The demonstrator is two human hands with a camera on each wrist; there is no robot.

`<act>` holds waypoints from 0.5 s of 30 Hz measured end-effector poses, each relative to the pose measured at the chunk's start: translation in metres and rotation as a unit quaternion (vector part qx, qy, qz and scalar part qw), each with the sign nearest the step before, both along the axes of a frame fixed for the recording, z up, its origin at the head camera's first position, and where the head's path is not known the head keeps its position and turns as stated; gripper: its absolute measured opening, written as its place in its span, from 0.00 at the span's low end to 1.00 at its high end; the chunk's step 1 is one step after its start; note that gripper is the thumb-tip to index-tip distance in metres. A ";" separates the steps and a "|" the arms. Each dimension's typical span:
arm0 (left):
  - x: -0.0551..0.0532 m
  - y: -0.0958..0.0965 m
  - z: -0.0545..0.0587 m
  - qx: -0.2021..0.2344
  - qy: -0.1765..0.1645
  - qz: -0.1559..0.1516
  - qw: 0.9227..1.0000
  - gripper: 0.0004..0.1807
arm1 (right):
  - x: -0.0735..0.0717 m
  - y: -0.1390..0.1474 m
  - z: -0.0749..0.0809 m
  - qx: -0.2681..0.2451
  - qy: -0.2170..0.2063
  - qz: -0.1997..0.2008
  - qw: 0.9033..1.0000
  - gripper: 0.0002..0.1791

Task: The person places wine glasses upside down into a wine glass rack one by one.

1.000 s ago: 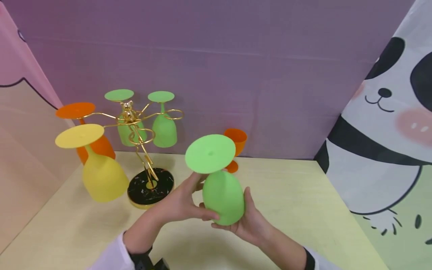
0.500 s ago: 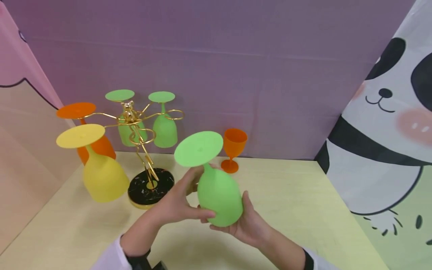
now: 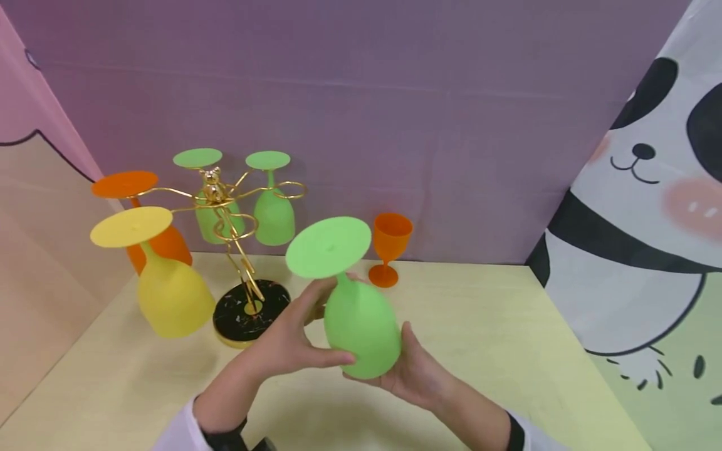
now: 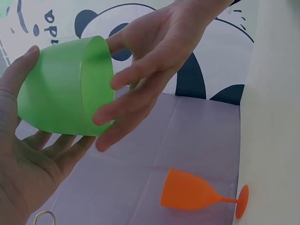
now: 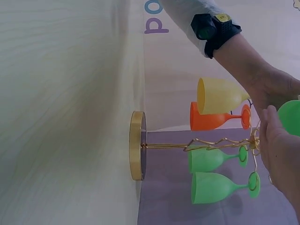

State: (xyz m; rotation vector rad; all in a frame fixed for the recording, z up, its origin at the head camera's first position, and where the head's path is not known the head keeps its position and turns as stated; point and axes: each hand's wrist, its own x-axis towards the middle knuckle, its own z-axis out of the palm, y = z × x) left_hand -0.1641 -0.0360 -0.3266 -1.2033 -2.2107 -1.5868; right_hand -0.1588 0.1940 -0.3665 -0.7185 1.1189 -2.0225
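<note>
My left hand (image 3: 287, 332) grips the bowl of a green goblet (image 3: 361, 326), which tilts upside down with its round foot up and to the left. In the left wrist view, the left thumb and fingers lie on opposite sides of the bowl. At the goblet's rim is my right hand (image 4: 154, 61), its fingers fairly straight and its thumb partly hidden behind the bowl. Left of the hands stands a gold goblet rack (image 3: 254, 235) on a round black base. Yellow (image 3: 175, 297), orange (image 3: 125, 183) and two green goblets hang upside down from it.
A small orange goblet (image 3: 392, 235) stands upright near the back of the pale table (image 3: 479, 351). Behind it is a purple backdrop (image 3: 451, 156). A panda-printed sheet (image 3: 632, 213) borders the right side. Gold rings stick out from the rack towards the hands.
The green goblet has tilted and shifted slightly left in my hands, its foot moving left. This uncovers the small orange goblet behind. The rack and its goblets keep their places.
</note>
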 end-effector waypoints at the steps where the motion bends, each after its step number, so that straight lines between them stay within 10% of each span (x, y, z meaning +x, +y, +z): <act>1: 0.001 -0.001 0.001 0.000 0.005 0.005 1.000 0.52 | -0.001 0.001 0.001 0.004 0.009 -0.001 1.000 0.47; 15: 0.011 -0.023 0.008 0.003 0.048 0.139 0.989 0.56 | -0.023 0.018 0.013 -0.057 0.074 -0.020 0.995 0.38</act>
